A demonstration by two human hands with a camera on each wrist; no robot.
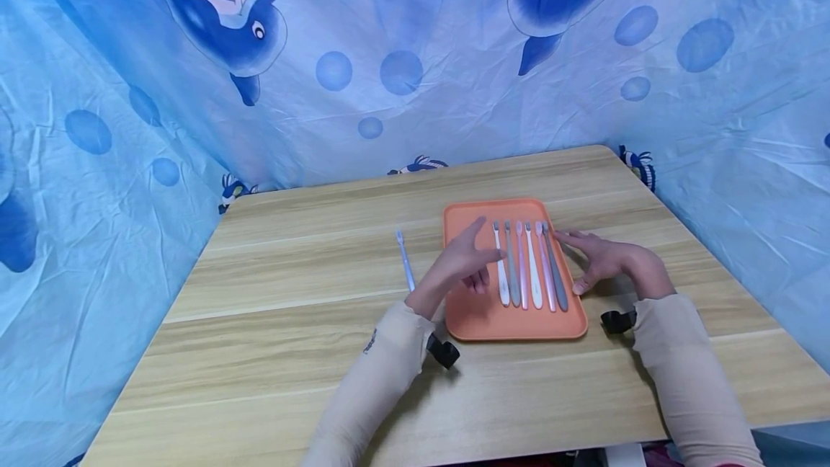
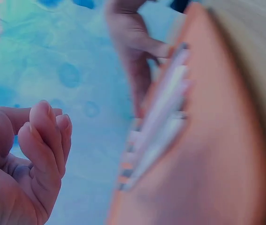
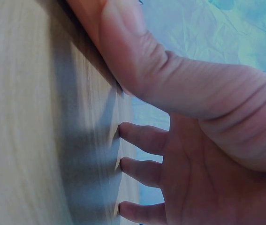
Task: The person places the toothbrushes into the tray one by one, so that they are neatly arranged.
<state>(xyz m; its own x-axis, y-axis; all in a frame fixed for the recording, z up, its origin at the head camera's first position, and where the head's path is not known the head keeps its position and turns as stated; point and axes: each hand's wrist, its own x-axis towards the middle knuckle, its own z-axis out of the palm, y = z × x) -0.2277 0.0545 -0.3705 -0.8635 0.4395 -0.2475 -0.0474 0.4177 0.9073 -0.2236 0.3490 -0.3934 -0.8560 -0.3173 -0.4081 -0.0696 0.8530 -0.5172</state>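
An orange tray (image 1: 470, 319) lies on the table with several toothbrushes (image 1: 534, 272) side by side in it, in white, grey and pink. My left hand (image 1: 462, 258) hovers over the tray's left half, left of the row, with nothing in it. One finger stretches forward and others bend loosely, as the left wrist view also shows. My right hand (image 1: 603, 261) is at the tray's right side, its thumb (image 3: 123, 42) against the rim and its other fingertips on the tabletop. Left of the tray, a blue toothbrush (image 1: 405, 258) lies on the table, its lower end hidden by the left arm.
The wooden table (image 1: 272, 308) has a light grain. A blue curtain (image 1: 389, 34) printed with dolphins and bubbles hangs behind it and at both sides. Black straps (image 1: 444, 352) sit at both wrists.
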